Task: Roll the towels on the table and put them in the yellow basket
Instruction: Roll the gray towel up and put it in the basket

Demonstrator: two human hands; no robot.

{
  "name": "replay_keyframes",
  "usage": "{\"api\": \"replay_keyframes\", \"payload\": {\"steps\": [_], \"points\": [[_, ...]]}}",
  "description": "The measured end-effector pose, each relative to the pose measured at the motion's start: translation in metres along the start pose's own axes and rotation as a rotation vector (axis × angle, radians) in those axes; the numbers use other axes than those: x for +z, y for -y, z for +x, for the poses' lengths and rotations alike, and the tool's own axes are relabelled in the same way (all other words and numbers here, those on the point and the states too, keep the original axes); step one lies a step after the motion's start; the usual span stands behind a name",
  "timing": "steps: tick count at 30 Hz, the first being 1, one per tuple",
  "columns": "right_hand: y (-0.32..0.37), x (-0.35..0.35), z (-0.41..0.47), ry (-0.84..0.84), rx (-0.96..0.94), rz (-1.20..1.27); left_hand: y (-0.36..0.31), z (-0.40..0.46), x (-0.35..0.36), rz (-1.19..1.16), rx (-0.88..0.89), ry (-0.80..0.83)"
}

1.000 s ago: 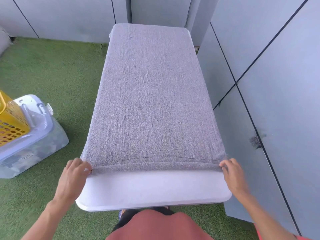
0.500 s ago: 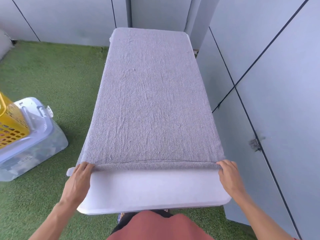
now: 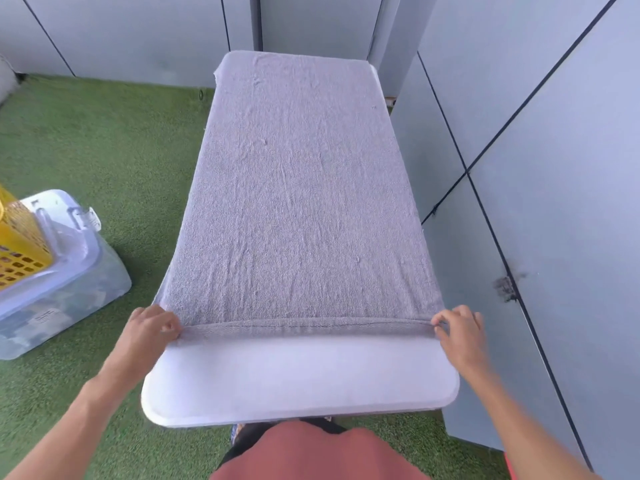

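Both hands, left hand [image 3: 147, 329] and right hand [image 3: 457, 329], pinch the near corners of the towel [image 3: 298, 202] spread flat over the tabletop [image 3: 298, 386]; soft and limp, it likely rolls best from this hem.

We've got both arms stretched out forward and bare, wrists pretty much straight. Our left hand [image 3: 147, 332] has its fingers curled in, pinching the near left corner of the towel [image 3: 298, 209], knuckles up. Our right hand [image 3: 459, 332] mirrors it on the near right corner, fingertips bunched on the hem, the two hands well apart.
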State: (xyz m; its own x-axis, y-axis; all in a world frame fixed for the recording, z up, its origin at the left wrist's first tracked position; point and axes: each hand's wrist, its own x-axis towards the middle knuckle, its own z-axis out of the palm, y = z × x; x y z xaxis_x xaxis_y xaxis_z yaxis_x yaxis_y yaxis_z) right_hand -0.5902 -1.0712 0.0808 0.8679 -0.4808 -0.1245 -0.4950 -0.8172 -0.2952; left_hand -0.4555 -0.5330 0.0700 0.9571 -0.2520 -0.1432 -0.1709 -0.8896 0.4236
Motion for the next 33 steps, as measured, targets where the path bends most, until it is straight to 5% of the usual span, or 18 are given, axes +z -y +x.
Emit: {"api": "replay_keyframes", "payload": {"steps": [3, 8, 18, 21, 23, 26, 28, 33], "points": [[0.000, 0.017, -0.023, -0.132, -0.109, -0.165, -0.010, -0.029, 0.023, 0.166, 0.079, -0.135], [-0.003, 0.028, -0.029, -0.098, -0.154, -0.168, -0.017, -0.051, 0.053, 0.190, 0.039, -0.142], [-0.014, 0.013, -0.014, 0.156, -0.128, -0.178, -0.006, -0.013, 0.019, 0.086, -0.092, 0.029], [-0.018, -0.005, -0.020, 0.355, -0.048, -0.007, -0.001, -0.010, 0.009, -0.029, -0.180, 0.234], [-0.016, -0.017, -0.012, 0.407, 0.071, 0.157, -0.002, -0.007, 0.003, -0.111, -0.205, 0.235], [-0.008, -0.017, -0.002, 0.273, 0.200, 0.357, -0.006, -0.004, 0.000, -0.241, -0.255, 0.066], [-0.004, -0.008, -0.004, 0.091, 0.137, 0.359, -0.010, -0.009, 0.004, -0.089, -0.226, -0.086], [0.002, 0.016, -0.035, -0.216, -0.076, -0.143, -0.026, -0.044, 0.029, 0.293, 0.011, -0.197]]}}
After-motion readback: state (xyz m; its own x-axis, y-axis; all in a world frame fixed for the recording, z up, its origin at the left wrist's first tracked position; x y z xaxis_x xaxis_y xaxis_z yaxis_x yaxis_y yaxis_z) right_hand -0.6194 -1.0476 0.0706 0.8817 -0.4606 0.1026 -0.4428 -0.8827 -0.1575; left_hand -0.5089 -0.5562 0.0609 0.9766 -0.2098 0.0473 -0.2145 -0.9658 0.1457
